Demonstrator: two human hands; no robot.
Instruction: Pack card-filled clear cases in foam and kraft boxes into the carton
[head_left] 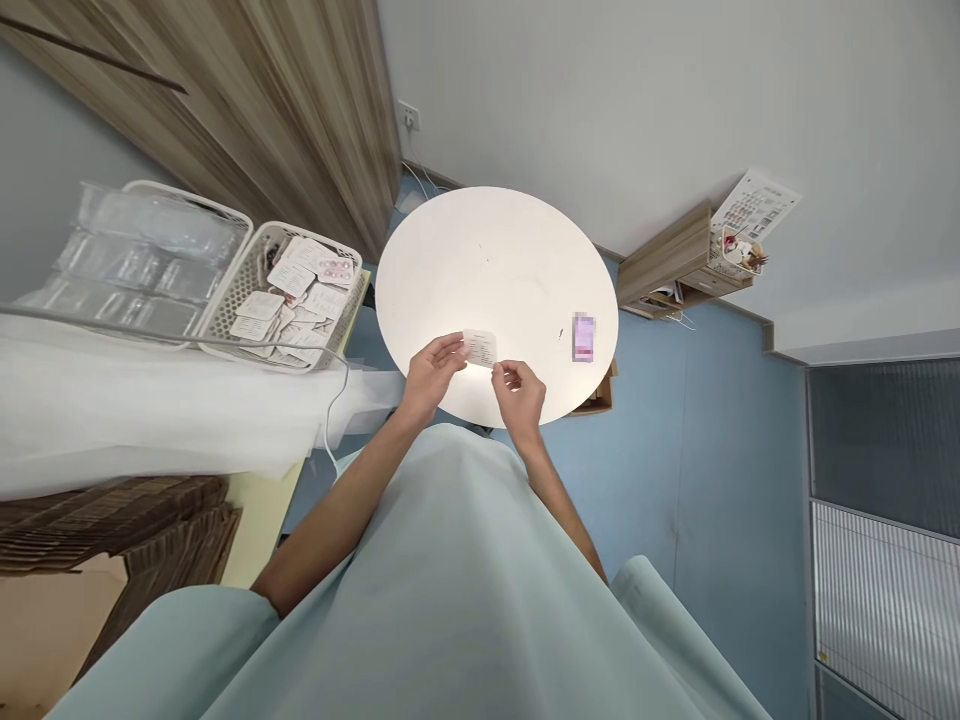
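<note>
A small white card with printed lines (481,347) is held between my two hands over the near part of a round white table (495,240). My left hand (433,375) grips the card's left side between thumb and fingers. At its lower right corner, my right hand (519,396) pinches the card with thumb and forefinger, the other fingers curled. The printing is too small to read. To the right on the tabletop lies a pixelated purple-and-pink rectangle (583,338), whose kind I cannot make out.
Left of the table, one white basket (217,325) holds many printed cards, and another (244,222) holds clear plastic packs. White sheeting (150,410) and stacked folded cardboard (180,540) lie nearer me. A wooden shelf (667,255) stands against the wall at right.
</note>
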